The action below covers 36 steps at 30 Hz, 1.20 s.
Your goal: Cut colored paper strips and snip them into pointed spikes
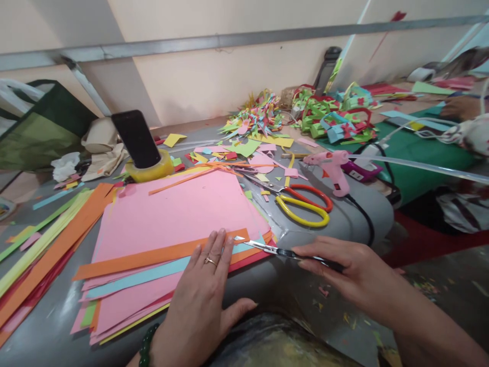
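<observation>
My left hand [208, 290] lies flat with its fingers stretched over an orange paper strip [145, 257] and a light blue paper strip [133, 279]. Both strips rest across a stack of pink paper sheets [183, 209], with other colours showing at the edges. In my right hand [344, 260] is a craft knife [284, 252], gripped by its dark handle. Its blade tip reaches the right end of the orange strip, just right of my left fingertips. Whether the blade presses into the paper, I cannot tell.
Scissors [301, 204] with red and yellow handles lie right of the stack, near a pink glue gun [331, 171]. A phone [136, 137] leans in a yellow tape roll [151, 167]. Long strips [76, 224] lie left; paper scraps [244, 148] cover the back. Another person's hand [462, 107] shows far right.
</observation>
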Available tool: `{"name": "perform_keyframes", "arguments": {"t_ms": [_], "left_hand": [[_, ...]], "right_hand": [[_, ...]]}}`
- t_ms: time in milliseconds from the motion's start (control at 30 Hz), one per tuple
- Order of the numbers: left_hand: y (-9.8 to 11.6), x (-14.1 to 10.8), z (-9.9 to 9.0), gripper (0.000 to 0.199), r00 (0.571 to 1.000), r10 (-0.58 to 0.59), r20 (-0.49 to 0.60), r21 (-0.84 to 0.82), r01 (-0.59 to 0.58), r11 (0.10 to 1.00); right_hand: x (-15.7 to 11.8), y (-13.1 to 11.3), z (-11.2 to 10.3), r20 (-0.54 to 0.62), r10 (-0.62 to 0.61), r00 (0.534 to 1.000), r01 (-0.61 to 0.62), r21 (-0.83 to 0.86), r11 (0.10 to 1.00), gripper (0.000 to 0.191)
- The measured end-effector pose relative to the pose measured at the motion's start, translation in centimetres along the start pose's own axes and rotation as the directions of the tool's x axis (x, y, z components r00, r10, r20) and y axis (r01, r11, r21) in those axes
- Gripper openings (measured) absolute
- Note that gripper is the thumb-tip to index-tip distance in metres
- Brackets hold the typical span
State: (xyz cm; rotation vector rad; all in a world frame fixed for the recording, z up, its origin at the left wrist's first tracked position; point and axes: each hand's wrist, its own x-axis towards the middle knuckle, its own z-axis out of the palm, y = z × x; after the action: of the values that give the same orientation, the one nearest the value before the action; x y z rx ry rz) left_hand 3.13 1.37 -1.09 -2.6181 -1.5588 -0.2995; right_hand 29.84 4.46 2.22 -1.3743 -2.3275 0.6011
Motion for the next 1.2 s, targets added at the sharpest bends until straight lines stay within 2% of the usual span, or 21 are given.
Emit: {"name": "perform_keyframes", "arguments": {"t_ms": [233,400,533,833,1200], "left_hand": [[0.0,-0.1,0.0,0.083,1.0,-0.008,-0.004,-0.024,0.008,1.0],[0.2,-0.3,0.0,0.091,1.0,-0.022,-0.018,-0.081,0.02,0.997],[0.4,-0.2,-0.2,0.096,0.998,-0.055,-0.014,-0.116,0.053,0.992],[-0.2,-1.1,-0.7,0.083,0.998,-0.047,0.034,0.037,0.046,0.998],[-0.1,-1.4,-0.2,0.089,0.998,-0.059,0.032,0.064,0.057,0.996]], "right_hand": [[0.1,-0.3,0.5,-0.036,0.001,0.999,0.001,0.058,0.998,0.021],[0.3,-0.8,0.8,-0.032,0.024,0.999,-0.022,0.076,0.997,0.02],[0.5,-1.3,1.0,-0.017,-0.005,1.0,0.006,0.079,0.997,0.02],[0.8,-1.1,1.0,-0.032,0.023,0.999,-0.02,0.094,0.995,0.021],[0.8,-1.2,1.2,0.009,-0.019,1.0,0.018,0.078,0.997,0.021]]}}
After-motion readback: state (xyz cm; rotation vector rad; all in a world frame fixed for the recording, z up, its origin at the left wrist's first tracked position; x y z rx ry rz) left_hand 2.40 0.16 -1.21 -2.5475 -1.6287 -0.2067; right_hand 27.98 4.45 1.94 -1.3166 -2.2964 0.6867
